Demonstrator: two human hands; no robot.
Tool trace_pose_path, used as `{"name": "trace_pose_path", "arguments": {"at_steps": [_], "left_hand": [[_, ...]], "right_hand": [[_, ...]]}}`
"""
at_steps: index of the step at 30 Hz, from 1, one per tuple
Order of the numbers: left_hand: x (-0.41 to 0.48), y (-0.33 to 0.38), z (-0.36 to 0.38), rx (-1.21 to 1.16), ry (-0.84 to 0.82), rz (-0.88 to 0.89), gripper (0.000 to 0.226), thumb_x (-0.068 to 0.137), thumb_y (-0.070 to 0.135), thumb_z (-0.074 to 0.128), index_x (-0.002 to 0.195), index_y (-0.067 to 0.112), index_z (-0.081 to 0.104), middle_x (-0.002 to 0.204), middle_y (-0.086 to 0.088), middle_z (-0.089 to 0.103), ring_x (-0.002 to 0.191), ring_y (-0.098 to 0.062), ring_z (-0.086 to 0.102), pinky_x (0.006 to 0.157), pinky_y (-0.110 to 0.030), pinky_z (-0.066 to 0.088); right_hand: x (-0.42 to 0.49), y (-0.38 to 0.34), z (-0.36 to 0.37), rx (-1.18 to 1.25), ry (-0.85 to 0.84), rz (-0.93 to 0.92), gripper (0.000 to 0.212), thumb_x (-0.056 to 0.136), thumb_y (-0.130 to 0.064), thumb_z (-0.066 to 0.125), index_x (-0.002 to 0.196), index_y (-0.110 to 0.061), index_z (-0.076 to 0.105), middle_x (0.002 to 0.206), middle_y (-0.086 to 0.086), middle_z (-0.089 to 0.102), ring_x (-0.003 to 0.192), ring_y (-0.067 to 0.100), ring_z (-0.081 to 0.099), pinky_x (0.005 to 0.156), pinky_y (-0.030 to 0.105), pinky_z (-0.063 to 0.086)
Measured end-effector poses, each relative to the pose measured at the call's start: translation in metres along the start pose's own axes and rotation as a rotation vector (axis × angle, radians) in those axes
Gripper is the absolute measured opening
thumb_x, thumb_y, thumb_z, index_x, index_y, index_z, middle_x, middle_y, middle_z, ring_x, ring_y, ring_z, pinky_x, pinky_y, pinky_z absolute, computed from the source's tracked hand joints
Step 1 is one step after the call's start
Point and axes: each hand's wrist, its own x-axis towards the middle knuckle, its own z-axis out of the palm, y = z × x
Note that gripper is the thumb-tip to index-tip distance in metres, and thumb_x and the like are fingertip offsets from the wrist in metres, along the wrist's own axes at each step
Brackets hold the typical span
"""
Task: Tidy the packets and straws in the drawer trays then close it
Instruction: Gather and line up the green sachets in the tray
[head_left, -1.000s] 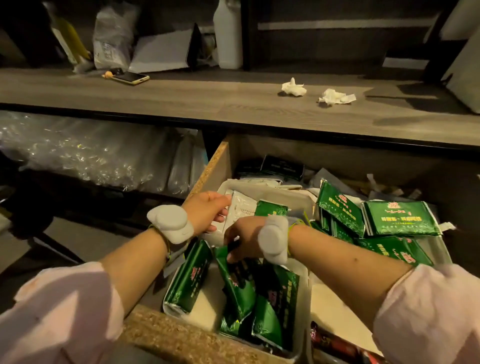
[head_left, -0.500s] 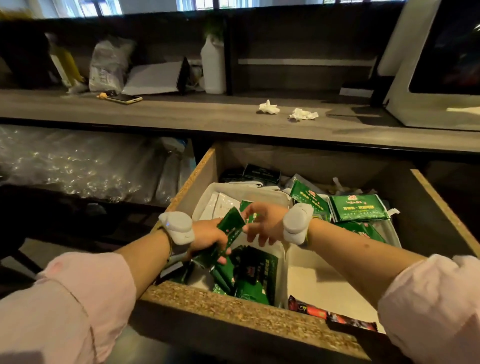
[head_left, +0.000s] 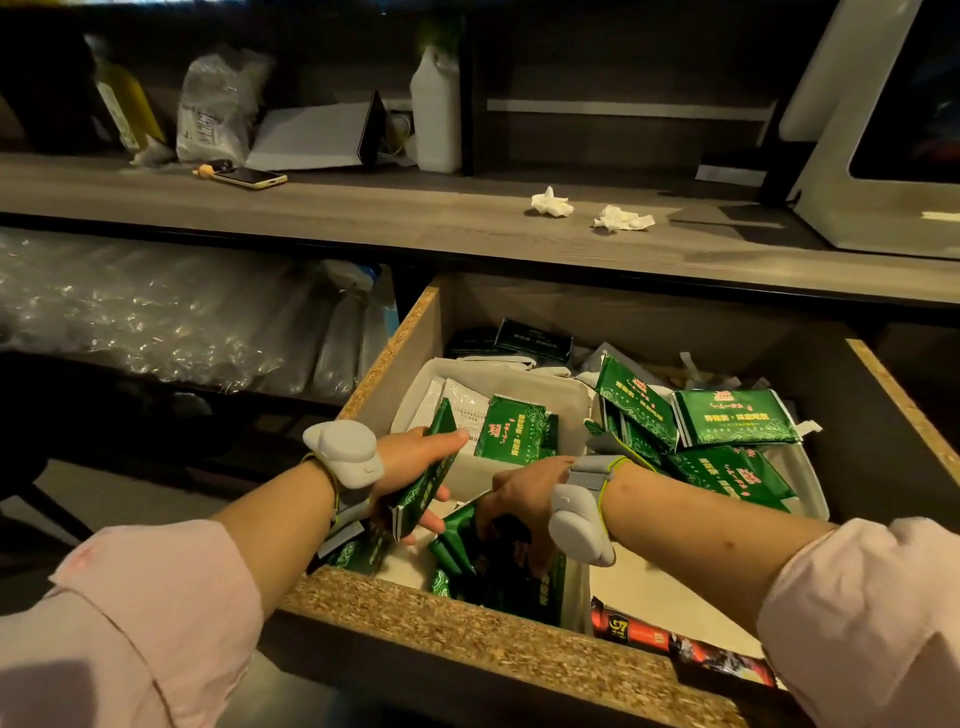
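Observation:
The open drawer (head_left: 467, 629) holds white trays full of green packets. My left hand (head_left: 410, 467) grips a green packet (head_left: 431, 478) held on edge above the near-left tray. My right hand (head_left: 519, 499) reaches down into the near tray (head_left: 579, 582), fingers closed on green packets (head_left: 457, 540) lying there. The far-left tray (head_left: 566, 400) holds a white sachet (head_left: 462, 405) and a green packet (head_left: 511, 428). A heap of green packets (head_left: 727, 431) fills the right tray (head_left: 810, 483). No straws are clearly visible.
A red G7 stick packet (head_left: 639, 631) lies at the drawer's front right. The counter (head_left: 363, 213) above carries a phone (head_left: 249, 177), two crumpled tissues (head_left: 551, 202), a white bottle (head_left: 435, 119) and a monitor (head_left: 883, 156). Plastic-wrapped goods (head_left: 156, 322) fill the shelf to the left.
My left hand lifted a green packet from the near tray and now holds it on edge. My right hand dropped from the far tray down into the near tray's packets.

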Motion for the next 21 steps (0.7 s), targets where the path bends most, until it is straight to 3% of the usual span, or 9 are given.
{"name": "trace_pose_path", "arguments": {"at_steps": [3, 5, 7, 9, 10, 13, 16, 19, 21], "left_hand": [[0.003, 0.001, 0.0, -0.056, -0.002, 0.019, 0.05, 0.087, 0.062, 0.045, 0.121, 0.026, 0.039, 0.098, -0.009, 0.061, 0.072, -0.026, 0.066, 0.072, -0.042, 0.052], [0.007, 0.001, -0.002, -0.044, 0.01, 0.03, 0.053, 0.087, 0.061, 0.046, 0.12, 0.02, 0.045, 0.095, -0.01, 0.061, 0.074, -0.025, 0.064, 0.079, -0.046, 0.052], [0.006, 0.002, -0.004, -0.036, -0.032, 0.03, 0.067, 0.08, 0.067, 0.051, 0.118, 0.012, 0.056, 0.101, -0.014, 0.067, 0.089, -0.032, 0.067, 0.089, -0.049, 0.052], [0.009, 0.001, -0.007, -0.075, -0.077, -0.007, 0.09, 0.06, 0.08, 0.061, 0.12, 0.014, 0.063, 0.114, -0.016, 0.069, 0.107, -0.039, 0.065, 0.1, -0.054, 0.046], [0.009, 0.001, -0.007, -0.124, -0.106, -0.012, 0.093, 0.055, 0.083, 0.061, 0.121, 0.017, 0.064, 0.117, -0.016, 0.069, 0.111, -0.04, 0.063, 0.101, -0.053, 0.045], [0.002, 0.003, -0.005, -0.302, -0.171, 0.012, 0.075, 0.071, 0.08, 0.045, 0.118, 0.025, 0.063, 0.121, -0.016, 0.066, 0.116, -0.04, 0.059, 0.087, -0.054, 0.052], [-0.005, 0.004, -0.008, -0.394, -0.257, 0.043, 0.077, 0.063, 0.08, 0.046, 0.117, 0.027, 0.061, 0.119, -0.015, 0.061, 0.118, -0.04, 0.057, 0.083, -0.057, 0.051], [-0.01, 0.004, -0.008, -0.473, -0.317, 0.112, 0.069, 0.054, 0.07, 0.065, 0.1, 0.019, 0.07, 0.099, -0.014, 0.064, 0.096, -0.033, 0.064, 0.075, -0.048, 0.056], [-0.01, 0.004, -0.007, -0.474, -0.293, 0.151, 0.051, 0.063, 0.05, 0.075, 0.096, 0.012, 0.068, 0.087, -0.012, 0.062, 0.079, -0.027, 0.063, 0.072, -0.039, 0.056]], "right_hand": [[-0.005, -0.005, 0.001, -0.048, 0.1, 0.044, 0.044, 0.086, -0.021, 0.068, 0.128, -0.013, 0.058, 0.128, 0.014, 0.056, 0.1, 0.023, 0.049, 0.088, 0.026, 0.042], [-0.017, -0.005, -0.011, -0.041, 0.206, 0.07, 0.042, 0.083, -0.028, 0.07, 0.124, -0.021, 0.062, 0.124, 0.008, 0.056, 0.101, 0.023, 0.052, 0.076, 0.021, 0.04], [-0.028, -0.004, -0.026, 0.005, 0.36, 0.118, 0.043, 0.08, -0.035, 0.071, 0.121, -0.029, 0.062, 0.121, 0.003, 0.052, 0.106, 0.021, 0.054, 0.068, 0.021, 0.038], [-0.033, -0.003, -0.036, 0.054, 0.547, 0.129, 0.043, 0.079, -0.035, 0.072, 0.121, -0.03, 0.062, 0.121, 0.0, 0.049, 0.107, 0.021, 0.053, 0.073, 0.023, 0.038], [-0.032, -0.003, -0.038, 0.066, 0.61, 0.122, 0.043, 0.079, -0.034, 0.072, 0.121, -0.03, 0.062, 0.121, 0.0, 0.048, 0.106, 0.021, 0.053, 0.076, 0.024, 0.038], [-0.024, -0.008, -0.038, 0.065, 0.738, 0.092, 0.042, 0.08, -0.031, 0.071, 0.121, -0.027, 0.063, 0.124, 0.003, 0.047, 0.106, 0.024, 0.054, 0.081, 0.029, 0.044], [-0.016, -0.007, -0.032, 0.14, 0.925, 0.024, 0.039, 0.076, -0.023, 0.076, 0.113, -0.022, 0.068, 0.116, 0.004, 0.052, 0.097, 0.021, 0.056, 0.075, 0.029, 0.045], [-0.014, -0.013, -0.025, 0.571, 1.007, -0.051, 0.036, 0.072, -0.007, 0.078, 0.093, -0.027, 0.058, 0.097, 0.002, 0.054, 0.088, 0.018, 0.058, 0.078, 0.036, 0.054], [-0.014, -0.013, -0.023, 0.946, 1.005, -0.067, 0.032, 0.078, 0.003, 0.071, 0.088, -0.02, 0.051, 0.091, 0.007, 0.058, 0.085, 0.019, 0.063, 0.079, 0.039, 0.058]]}}
